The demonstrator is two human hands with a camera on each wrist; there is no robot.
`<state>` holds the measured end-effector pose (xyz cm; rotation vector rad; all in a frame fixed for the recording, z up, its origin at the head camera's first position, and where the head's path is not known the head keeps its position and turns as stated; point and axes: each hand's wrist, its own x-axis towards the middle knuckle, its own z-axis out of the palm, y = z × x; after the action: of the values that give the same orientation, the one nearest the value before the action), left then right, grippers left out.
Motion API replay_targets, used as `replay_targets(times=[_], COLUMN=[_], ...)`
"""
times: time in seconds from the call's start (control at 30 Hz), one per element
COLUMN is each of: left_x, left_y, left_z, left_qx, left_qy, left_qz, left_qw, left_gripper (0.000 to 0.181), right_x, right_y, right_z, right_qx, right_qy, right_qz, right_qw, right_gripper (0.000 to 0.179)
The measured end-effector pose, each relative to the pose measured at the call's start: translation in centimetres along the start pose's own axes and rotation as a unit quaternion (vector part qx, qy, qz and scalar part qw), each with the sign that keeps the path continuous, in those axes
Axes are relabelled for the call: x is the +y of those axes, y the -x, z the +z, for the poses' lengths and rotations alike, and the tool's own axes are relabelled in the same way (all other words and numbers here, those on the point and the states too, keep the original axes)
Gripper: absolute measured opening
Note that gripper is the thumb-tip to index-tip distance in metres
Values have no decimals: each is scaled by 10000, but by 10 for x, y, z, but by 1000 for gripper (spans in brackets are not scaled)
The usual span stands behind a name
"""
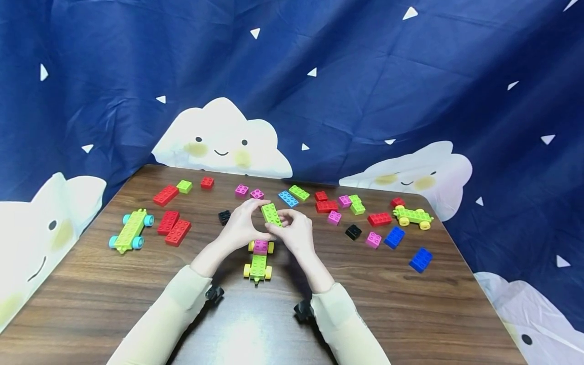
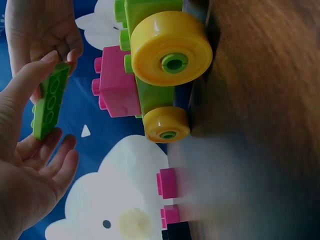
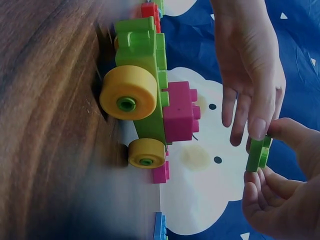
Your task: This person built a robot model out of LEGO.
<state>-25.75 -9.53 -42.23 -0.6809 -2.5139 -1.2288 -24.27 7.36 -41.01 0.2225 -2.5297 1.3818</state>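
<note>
A lime-green studded brick (image 1: 271, 215) is held up over the middle of the table, between both hands. My left hand (image 1: 242, 223) pinches it with thumb and fingers, which the left wrist view shows at its two ends. From the other side my right hand (image 1: 298, 233) grips the same brick, its thumb and fingertips on it in the right wrist view. Below the hands, a lime-green wheeled base (image 1: 258, 267) with yellow wheels (image 2: 171, 48) stands on the table. A pink brick (image 3: 178, 111) sits on the far part of that base, apart from the held brick.
To the left stand a green base with blue wheels (image 1: 130, 230) and red bricks (image 1: 178, 232). Rightward lie pink, red, black and blue bricks (image 1: 421, 259), with another yellow-wheeled base (image 1: 412, 216). A blue curtain (image 1: 292, 76) hangs behind the wooden table (image 1: 401, 314).
</note>
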Motion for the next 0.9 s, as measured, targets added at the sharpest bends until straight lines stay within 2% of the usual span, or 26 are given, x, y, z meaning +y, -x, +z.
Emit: replay_targets(times=[0.47,0.67,0.77,0.9], left_x=[0,-1,-1,-2], left_y=[0,-2,-2,-1], left_z=[0,-3,-6,-10], left_qx=[-4,-25,-27,17], left_qy=[34,-7,-10,-39], left_qz=[-98,-118,-51,93], left_qw=[9999,9999,10000,9999], left_gripper=[70,71,72,75], right_x=[0,-2,-2,2], right_y=[1,2,1,-5], right_z=[0,-3,-7,-13], right_qx=[-95,-164,-138,-114], right_qy=[-22,-223,-438,-768], right_qz=[120,144,-45,-517], right_qw=[9999,9995,9989,9956], right_gripper=[40,42,42,40])
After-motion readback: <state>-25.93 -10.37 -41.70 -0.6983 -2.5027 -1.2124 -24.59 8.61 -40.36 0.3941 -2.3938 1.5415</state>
